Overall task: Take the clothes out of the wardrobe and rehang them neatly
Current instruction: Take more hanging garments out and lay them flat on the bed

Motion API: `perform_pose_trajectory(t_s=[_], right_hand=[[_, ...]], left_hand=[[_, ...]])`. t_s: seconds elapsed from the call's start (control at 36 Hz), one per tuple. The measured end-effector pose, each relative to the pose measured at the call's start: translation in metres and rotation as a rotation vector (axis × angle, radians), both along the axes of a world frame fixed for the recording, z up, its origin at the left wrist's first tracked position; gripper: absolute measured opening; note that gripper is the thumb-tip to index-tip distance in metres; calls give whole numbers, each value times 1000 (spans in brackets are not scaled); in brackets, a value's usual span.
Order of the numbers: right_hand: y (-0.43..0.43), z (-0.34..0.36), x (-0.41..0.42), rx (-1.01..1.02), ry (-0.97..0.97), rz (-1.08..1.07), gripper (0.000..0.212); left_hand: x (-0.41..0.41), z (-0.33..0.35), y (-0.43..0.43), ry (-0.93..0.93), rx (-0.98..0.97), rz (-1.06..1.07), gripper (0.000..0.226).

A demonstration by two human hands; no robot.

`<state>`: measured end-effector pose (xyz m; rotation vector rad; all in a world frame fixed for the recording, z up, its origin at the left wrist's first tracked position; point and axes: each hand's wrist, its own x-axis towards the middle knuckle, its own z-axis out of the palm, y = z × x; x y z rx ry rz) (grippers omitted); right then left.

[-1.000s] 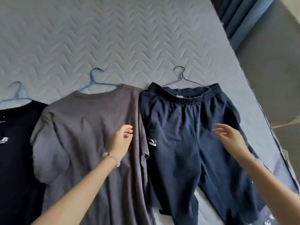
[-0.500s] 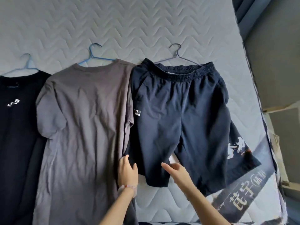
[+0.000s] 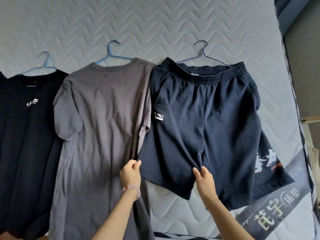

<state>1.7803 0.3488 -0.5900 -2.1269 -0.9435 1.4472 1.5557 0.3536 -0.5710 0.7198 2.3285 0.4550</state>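
Three garments lie flat on the quilted mattress (image 3: 155, 23), each on a wire hanger. Navy shorts (image 3: 204, 118) lie at the right on a purple-grey hanger (image 3: 202, 51). A grey T-shirt (image 3: 103, 127) lies in the middle on a blue hanger (image 3: 112, 52). A black T-shirt (image 3: 26, 135) lies at the left on a light blue hanger (image 3: 45, 63). My left hand (image 3: 130, 172) pinches the outer edge of the shorts' left leg, beside the grey shirt. My right hand (image 3: 202, 175) pinches the fabric at the inner side of the same leg, just below the crotch.
The mattress's right edge (image 3: 294, 118) drops off to a grey floor. A printed label band (image 3: 270, 217) runs across the near right corner. A dark blue curtain (image 3: 297, 13) hangs at the top right. A wooden piece (image 3: 310, 118) juts in by the right edge.
Both hands came down from the middle of the garments to the shorts' left leg and closed on its fabric. The view has tilted down and closer.
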Motion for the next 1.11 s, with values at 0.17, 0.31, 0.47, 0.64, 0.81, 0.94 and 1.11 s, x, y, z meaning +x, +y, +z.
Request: perform_pose_trajectory(t_s=[0.17, 0.31, 0.47, 0.64, 0.81, 0.94, 1.11], right_hand=[[-2, 18, 18, 82, -81, 3, 41], [-21, 13, 29, 36, -98, 50, 42], [-43, 3, 22, -189, -64, 56, 42], [-48, -1, 19, -299, -133, 251, 30], [-34, 22, 83, -136, -108, 116, 18], [-6, 31, 171, -19, -272, -39, 12], [26, 22, 241, -44, -356, -28, 29]], left_hand=[[-17, 28, -26, -140, 155, 65, 28], [-11, 45, -57, -396, 147, 209, 28], [-14, 14, -92, -276, -32, 250, 28], [-12, -6, -72, -66, -201, 87, 20], [19, 20, -50, 335, -113, -140, 28], [115, 51, -60, 68, 209, -355, 20], [229, 24, -71, -466, -291, -275, 13]])
